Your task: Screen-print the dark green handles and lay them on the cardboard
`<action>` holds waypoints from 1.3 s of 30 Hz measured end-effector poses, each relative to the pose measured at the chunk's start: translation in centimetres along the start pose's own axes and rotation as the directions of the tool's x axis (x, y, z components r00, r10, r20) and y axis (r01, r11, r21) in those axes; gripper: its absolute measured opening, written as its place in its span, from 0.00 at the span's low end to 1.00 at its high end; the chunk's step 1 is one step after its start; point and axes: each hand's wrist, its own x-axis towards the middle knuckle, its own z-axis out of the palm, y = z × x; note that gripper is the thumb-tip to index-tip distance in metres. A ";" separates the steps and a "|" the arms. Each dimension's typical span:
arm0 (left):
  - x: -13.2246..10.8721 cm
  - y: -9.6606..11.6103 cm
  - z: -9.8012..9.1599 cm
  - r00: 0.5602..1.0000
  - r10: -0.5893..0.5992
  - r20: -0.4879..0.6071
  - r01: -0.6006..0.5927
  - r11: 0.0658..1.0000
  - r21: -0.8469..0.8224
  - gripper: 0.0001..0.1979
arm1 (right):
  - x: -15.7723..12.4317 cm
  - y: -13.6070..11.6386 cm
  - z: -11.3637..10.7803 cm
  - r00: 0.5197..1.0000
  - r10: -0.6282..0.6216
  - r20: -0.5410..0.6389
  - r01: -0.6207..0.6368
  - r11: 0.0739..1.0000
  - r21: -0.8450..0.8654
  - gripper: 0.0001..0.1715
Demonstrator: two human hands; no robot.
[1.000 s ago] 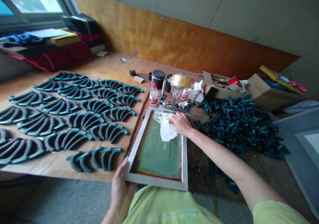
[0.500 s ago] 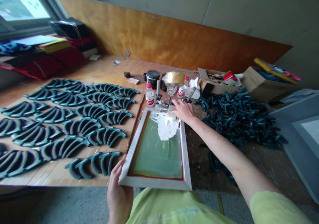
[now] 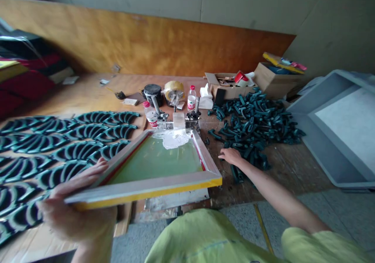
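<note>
Near bottles (image 3: 191, 98), left hand (image 3: 79, 212) gripping tilted screen frame (image 3: 152, 189), right hand (image 3: 231, 155) spread on teal parts (image 3: 254, 118)

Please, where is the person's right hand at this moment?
In the head view, the right hand is low over the table, to the right of the screen frame, at the near edge of the pile of dark green parts.

Red label on a small bottle (image 3: 191, 100), lettering too blurred to read, no other text legible

Screen frame (image 3: 152, 189) – green mesh, white paste at far end, near edge raised, dark green parts (image 3: 254, 122) heaped rightward
</note>
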 end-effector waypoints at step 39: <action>6.8 1.4 -2.4 0.989 -0.027 0.143 0.035 0.998 -0.053 0.24 | 0.6 -15.6 2.3 0.659 -0.679 -0.324 0.650 0.730 -0.210 0.27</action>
